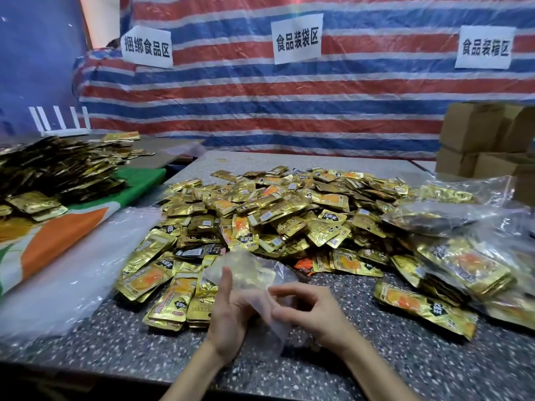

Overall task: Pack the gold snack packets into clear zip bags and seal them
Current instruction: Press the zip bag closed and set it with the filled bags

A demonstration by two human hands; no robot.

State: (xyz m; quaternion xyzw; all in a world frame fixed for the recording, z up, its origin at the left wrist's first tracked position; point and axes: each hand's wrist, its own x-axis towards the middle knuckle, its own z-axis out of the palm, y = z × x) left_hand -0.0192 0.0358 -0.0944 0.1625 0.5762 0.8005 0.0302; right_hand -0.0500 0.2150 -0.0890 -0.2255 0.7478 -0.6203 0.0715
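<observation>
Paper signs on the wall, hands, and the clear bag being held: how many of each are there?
Paper signs: 3
Hands, left hand and right hand: 2
Clear zip bag held by both: 1
Total: 6
Gold packets: too many to count, so not included.

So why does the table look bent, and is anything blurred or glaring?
In the head view the wide-angle lens bows the table edge and the striped tarp; the gold snack packets glint brightly, the far-left pile sits dark; the clear zip bag in the left hand and right hand looks smeared.
</observation>
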